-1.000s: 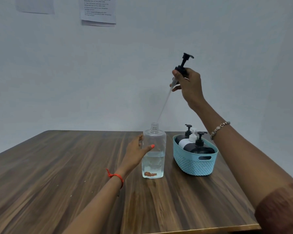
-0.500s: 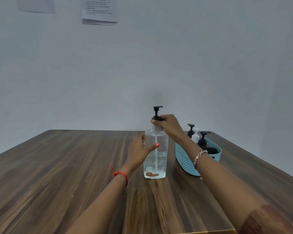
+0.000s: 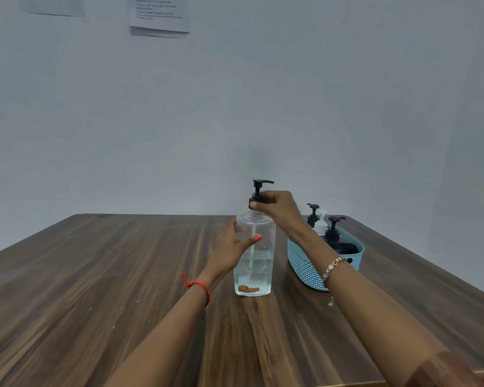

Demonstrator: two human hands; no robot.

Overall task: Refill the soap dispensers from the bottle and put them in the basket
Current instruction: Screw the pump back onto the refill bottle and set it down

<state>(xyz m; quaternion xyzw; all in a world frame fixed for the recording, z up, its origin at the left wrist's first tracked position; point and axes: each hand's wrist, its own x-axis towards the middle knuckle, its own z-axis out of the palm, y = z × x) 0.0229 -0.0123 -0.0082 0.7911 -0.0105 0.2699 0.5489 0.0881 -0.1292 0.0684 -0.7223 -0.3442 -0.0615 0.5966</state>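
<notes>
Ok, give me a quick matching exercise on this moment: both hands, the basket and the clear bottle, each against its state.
1 left hand
2 right hand
3 basket
4 clear bottle

A holds pump dispensers
B grips the black pump
C holds the bottle's side
D partly filled with clear liquid

Pairs: 1-C, 2-B, 3-A, 4-D

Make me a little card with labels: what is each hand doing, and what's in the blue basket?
Left hand: holds the side of the clear bottle, which stands on the table.
Right hand: grips the black pump at the bottle's neck.
Liquid: clear, fills the bottle partway.
Basket: blue, right of the bottle, with three dispensers inside, two black and one white.
</notes>
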